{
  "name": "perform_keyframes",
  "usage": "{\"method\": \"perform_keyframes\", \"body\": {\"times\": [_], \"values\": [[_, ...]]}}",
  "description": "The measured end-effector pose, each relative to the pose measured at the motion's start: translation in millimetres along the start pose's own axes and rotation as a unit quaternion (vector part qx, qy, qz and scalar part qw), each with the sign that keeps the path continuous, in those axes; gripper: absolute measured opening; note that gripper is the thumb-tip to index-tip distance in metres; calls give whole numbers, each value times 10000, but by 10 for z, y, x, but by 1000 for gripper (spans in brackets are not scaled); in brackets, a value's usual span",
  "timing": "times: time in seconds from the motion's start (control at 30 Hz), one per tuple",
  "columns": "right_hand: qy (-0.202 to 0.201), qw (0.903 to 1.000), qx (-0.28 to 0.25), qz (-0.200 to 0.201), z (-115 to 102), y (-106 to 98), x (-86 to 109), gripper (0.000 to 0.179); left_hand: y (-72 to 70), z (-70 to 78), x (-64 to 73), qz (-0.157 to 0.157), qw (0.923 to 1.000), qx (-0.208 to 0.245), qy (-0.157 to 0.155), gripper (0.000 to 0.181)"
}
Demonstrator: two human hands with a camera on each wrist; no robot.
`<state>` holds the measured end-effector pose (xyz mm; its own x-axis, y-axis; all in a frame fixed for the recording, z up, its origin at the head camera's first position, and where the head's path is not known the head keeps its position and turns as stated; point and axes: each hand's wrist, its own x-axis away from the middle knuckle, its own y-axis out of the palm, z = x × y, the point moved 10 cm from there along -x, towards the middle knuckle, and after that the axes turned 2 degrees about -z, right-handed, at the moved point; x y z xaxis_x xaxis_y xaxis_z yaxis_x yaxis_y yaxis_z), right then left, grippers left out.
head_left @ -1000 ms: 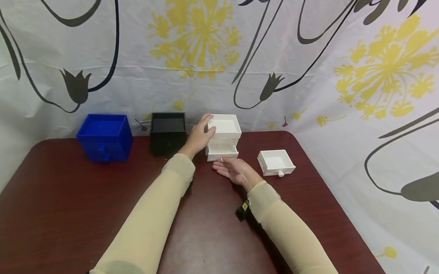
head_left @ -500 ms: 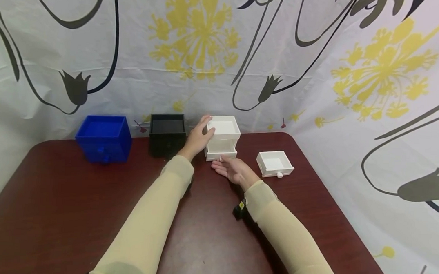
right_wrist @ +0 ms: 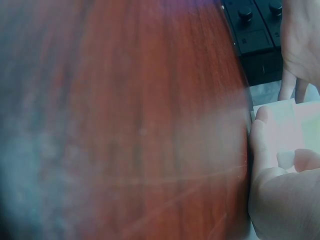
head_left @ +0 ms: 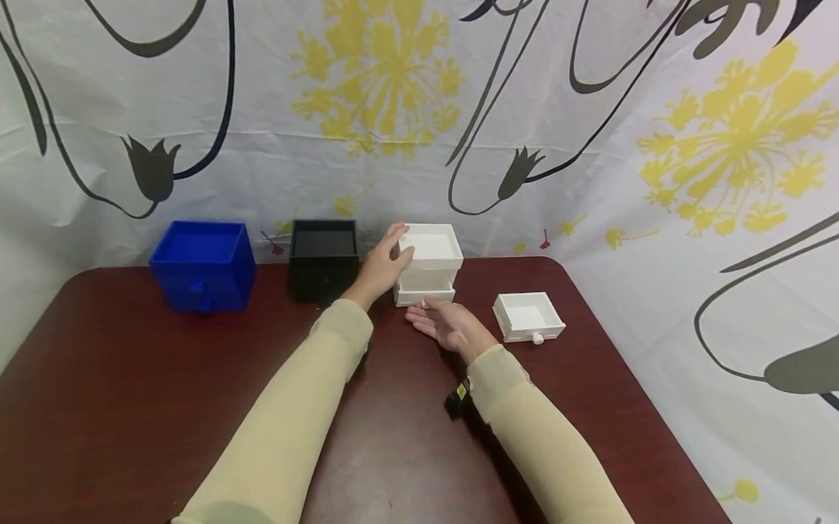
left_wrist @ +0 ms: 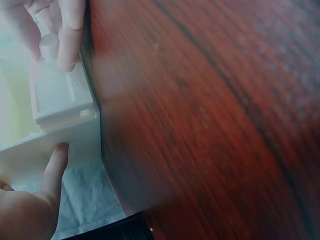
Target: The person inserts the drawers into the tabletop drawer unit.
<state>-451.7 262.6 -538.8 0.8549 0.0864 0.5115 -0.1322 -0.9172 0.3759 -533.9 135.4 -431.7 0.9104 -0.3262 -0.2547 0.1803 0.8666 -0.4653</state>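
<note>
A small white drawer cabinet [head_left: 431,247] with a shallow tray top stands at the back of the table. Its upper slot is without a drawer, and its lower drawer [left_wrist: 62,97] sticks out a little. My left hand [head_left: 379,270] holds the cabinet by its left side, thumb near the front top edge; one finger lies against the side wall in the left wrist view. Thumb and forefinger of my right hand [head_left: 452,327] pinch the round knob [left_wrist: 49,46] of the lower drawer, the other fingers stretched out beneath. To the right lies a loose white drawer [head_left: 528,317], knob facing forward.
A black drawer cabinet [head_left: 324,262] stands close to the left of the white one, and a blue one [head_left: 204,267] farther left. Behind the reddish-brown table [head_left: 139,406] hangs a patterned white cloth [head_left: 258,91].
The lower white drawer has slid slightly farther into the cabinet, with my right hand on its knob. My left hand stays on the cabinet's side.
</note>
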Motion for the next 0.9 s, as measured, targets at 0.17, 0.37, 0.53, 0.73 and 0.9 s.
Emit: {"method": "perform_keyframes", "body": {"times": [0.17, 0.37, 0.53, 0.73, 0.9], "values": [[8, 10000, -89, 8, -36, 49, -36, 15, -50, 1, -14, 22, 10000, 24, -7, 56], [39, 10000, -75, -3, -74, 95, -68, 15, -99, 2, -29, 55, 10000, -10, -32, 55], [0, 10000, 31, -10, -106, 115, -92, 19, -115, 1, -33, -47, 10000, 48, 8, 56], [88, 9997, 191, -104, -62, 138, -130, 26, -129, -62, 21, -49, 9998, 175, -18, 57], [32, 9995, 297, -60, -81, 32, -95, 36, -14, -30, 16, -154, 9996, 250, -33, 57]]}}
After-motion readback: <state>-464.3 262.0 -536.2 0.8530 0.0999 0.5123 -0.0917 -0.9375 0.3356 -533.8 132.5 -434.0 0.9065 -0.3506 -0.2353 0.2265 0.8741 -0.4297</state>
